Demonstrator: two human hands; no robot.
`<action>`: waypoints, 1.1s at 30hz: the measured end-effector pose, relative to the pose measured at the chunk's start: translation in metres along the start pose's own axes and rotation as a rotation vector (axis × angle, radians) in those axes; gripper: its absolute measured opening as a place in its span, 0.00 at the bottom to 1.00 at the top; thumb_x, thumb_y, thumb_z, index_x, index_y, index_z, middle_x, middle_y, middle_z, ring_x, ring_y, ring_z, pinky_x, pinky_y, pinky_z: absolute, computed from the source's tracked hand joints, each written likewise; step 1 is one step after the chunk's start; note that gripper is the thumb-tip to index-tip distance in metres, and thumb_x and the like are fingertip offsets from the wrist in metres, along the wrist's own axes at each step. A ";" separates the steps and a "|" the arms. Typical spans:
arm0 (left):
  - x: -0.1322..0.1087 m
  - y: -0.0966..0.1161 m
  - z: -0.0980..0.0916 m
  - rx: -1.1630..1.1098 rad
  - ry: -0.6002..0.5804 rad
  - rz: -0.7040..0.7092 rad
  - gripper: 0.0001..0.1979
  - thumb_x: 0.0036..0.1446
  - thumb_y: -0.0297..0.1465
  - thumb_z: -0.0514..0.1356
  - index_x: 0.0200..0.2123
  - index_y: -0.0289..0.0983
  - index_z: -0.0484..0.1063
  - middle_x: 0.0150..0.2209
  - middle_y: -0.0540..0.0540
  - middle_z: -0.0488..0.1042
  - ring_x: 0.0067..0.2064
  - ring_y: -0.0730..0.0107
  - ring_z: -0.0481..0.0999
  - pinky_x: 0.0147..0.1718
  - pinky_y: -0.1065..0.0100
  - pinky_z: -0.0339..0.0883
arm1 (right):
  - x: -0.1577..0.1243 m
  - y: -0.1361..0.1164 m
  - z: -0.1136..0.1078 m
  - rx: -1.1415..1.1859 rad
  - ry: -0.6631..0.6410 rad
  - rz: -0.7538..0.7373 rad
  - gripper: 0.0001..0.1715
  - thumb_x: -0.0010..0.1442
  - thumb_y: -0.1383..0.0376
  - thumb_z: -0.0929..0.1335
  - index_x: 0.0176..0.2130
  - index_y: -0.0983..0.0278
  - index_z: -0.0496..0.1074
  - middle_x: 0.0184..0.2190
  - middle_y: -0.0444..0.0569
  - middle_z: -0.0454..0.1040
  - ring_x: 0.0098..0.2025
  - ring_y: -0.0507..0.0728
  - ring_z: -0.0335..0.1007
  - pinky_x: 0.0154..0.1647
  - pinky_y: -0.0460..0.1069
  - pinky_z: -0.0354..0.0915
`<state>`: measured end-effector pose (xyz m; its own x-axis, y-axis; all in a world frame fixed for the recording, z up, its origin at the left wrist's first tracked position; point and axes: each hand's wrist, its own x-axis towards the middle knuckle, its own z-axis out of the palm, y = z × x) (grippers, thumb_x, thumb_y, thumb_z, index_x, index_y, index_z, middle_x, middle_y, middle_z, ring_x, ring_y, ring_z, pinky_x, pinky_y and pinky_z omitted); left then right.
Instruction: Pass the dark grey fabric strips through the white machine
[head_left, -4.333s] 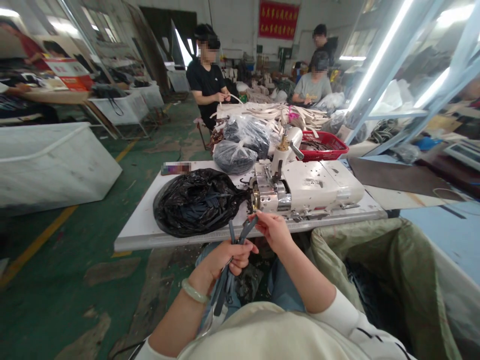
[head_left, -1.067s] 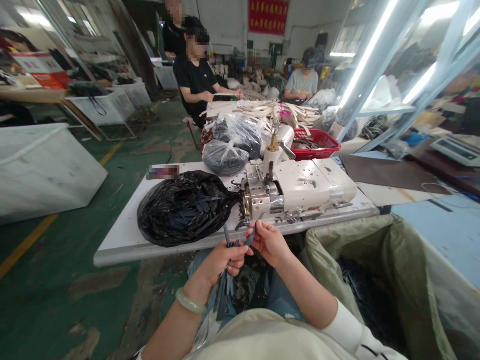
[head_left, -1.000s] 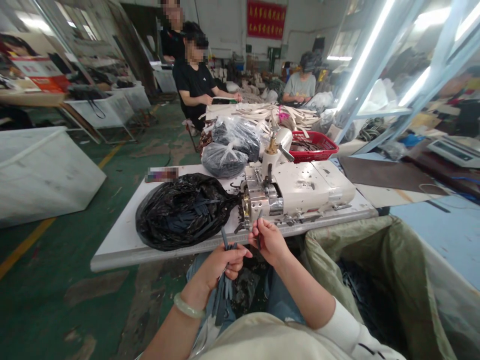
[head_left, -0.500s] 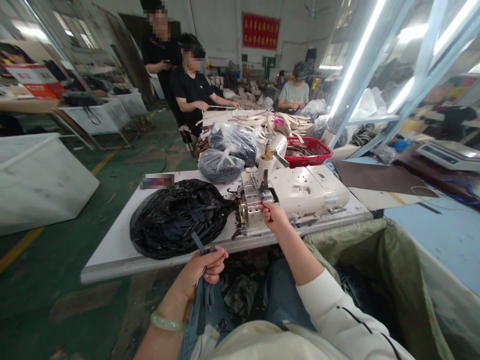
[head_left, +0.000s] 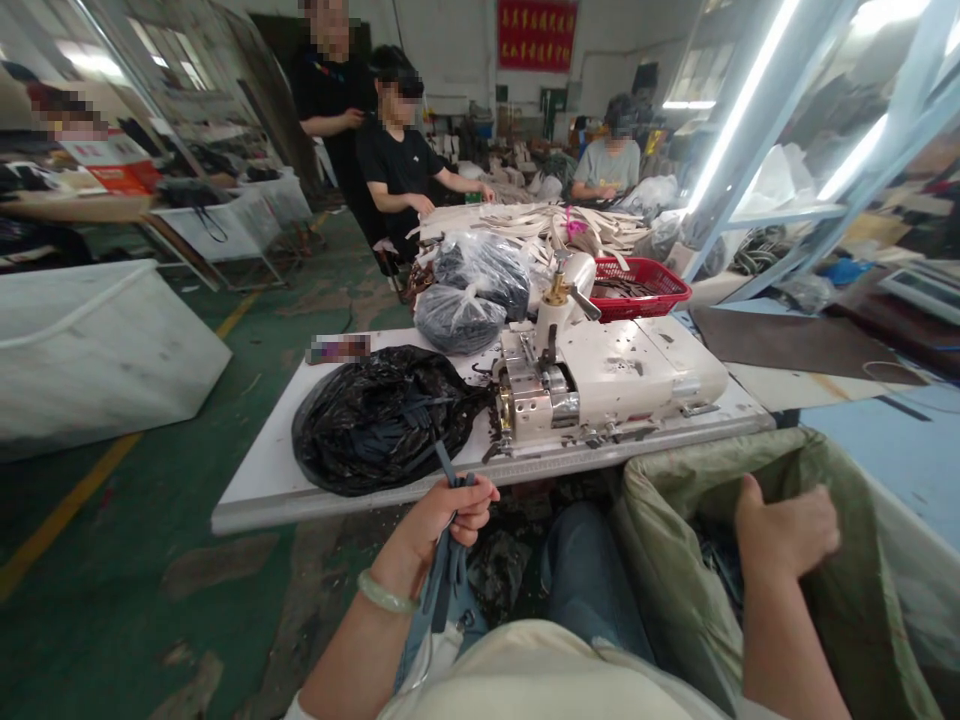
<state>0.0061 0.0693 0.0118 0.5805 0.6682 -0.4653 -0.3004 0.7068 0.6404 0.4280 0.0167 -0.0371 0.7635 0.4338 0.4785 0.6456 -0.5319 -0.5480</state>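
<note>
My left hand (head_left: 444, 515) is closed round a bundle of grey-blue straps (head_left: 444, 585) that hang down over my lap, just below the table's front edge. My right hand (head_left: 787, 528) is out to the right over the open green sack (head_left: 667, 540). Its fingers curl downward, and what they hold, if anything, is hidden. The cream sewing-type machine (head_left: 622, 375) stands on the white table (head_left: 255, 485) with nothing in my hands touching it. A black plastic bag (head_left: 375, 415) full of the same straps lies left of the machine.
Two clear bags of dark pieces (head_left: 471, 295) and a red basket (head_left: 646, 285) sit behind the machine. A white bin (head_left: 97, 340) stands on the green floor at left. Two people in black (head_left: 390, 160) and a seated person (head_left: 609, 165) work at a far table.
My right hand left the front of the machine and swung right, out over the green sack. My left hand stayed near the table edge with its bundle.
</note>
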 end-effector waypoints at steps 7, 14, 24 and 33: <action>0.027 -0.018 0.038 0.126 -0.169 -0.130 0.10 0.50 0.32 0.66 0.29 0.30 0.72 0.16 0.59 0.49 0.18 0.85 0.45 0.15 0.80 0.37 | -0.066 -0.136 -0.019 0.960 -1.024 -0.056 0.23 0.52 0.52 0.71 0.44 0.64 0.76 0.40 0.53 0.77 0.42 0.61 0.72 0.43 0.52 0.67; 0.013 -0.022 0.031 0.108 -0.184 -0.172 0.11 0.50 0.33 0.65 0.31 0.31 0.71 0.17 0.59 0.50 0.18 0.86 0.45 0.14 0.81 0.37 | -0.126 -0.223 0.001 1.240 -1.434 0.255 0.21 0.47 0.52 0.75 0.24 0.68 0.73 0.10 0.35 0.52 0.11 0.44 0.41 0.09 0.42 0.39; -0.003 -0.004 0.007 -0.131 -0.072 -0.031 0.18 0.49 0.40 0.66 0.32 0.28 0.73 0.17 0.60 0.47 0.17 0.87 0.42 0.13 0.84 0.37 | -0.125 -0.202 0.010 1.575 -1.484 0.658 0.18 0.48 0.56 0.76 0.30 0.67 0.74 0.19 0.41 0.63 0.19 0.43 0.53 0.17 0.37 0.53; -0.004 0.000 0.023 0.034 0.137 0.154 0.19 0.45 0.37 0.69 0.21 0.34 0.62 0.14 0.60 0.48 0.16 0.87 0.46 0.13 0.82 0.39 | -0.129 -0.159 0.003 1.444 -1.480 -0.013 0.09 0.57 0.62 0.72 0.38 0.63 0.75 0.28 0.46 0.73 0.28 0.50 0.67 0.29 0.45 0.64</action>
<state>0.0215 0.0614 0.0276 0.4204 0.7949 -0.4376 -0.3510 0.5872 0.7294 0.2274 0.0477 -0.0137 -0.2841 0.9539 0.0966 -0.3689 -0.0157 -0.9293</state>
